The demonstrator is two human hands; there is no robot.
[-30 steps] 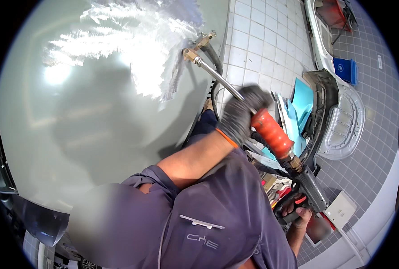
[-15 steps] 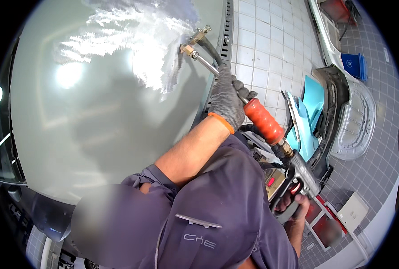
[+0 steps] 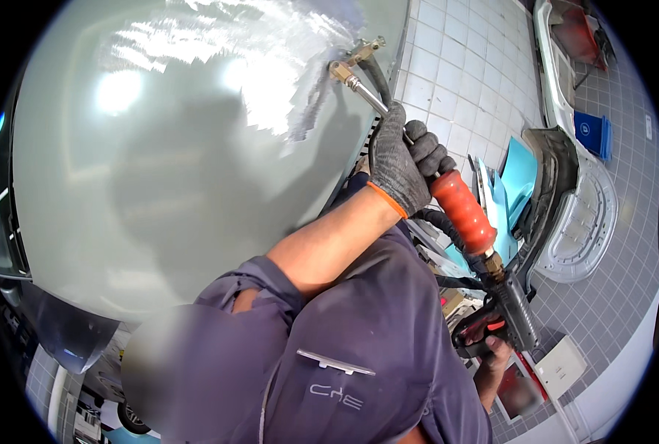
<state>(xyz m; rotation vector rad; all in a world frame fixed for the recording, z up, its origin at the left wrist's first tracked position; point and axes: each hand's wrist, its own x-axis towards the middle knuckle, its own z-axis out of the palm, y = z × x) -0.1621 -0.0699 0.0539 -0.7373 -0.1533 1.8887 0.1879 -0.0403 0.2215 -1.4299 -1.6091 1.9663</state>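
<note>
My left hand (image 3: 397, 159), in a grey glove with an orange cuff, is closed around the metal rod of a dent-pulling tool (image 3: 463, 211), just above its red-orange sliding grip. The rod's brass tip (image 3: 340, 70) touches a sanded patch on the pale grey-green car panel (image 3: 159, 170). My right hand (image 3: 494, 349), bare, holds the tool's black gun handle at the lower right, partly hidden behind it. A black cable (image 3: 370, 74) runs beside the rod.
A white-tiled floor (image 3: 463, 66) lies to the right of the panel. Light blue body panels (image 3: 518, 174), a white detached car part (image 3: 581, 222), a blue bin (image 3: 592, 133) and a white box (image 3: 559, 366) lie on the floor at right.
My gloved left hand and the red-orange grip have slid up the rod toward the tip on the panel. My right hand stays on the gun handle.
</note>
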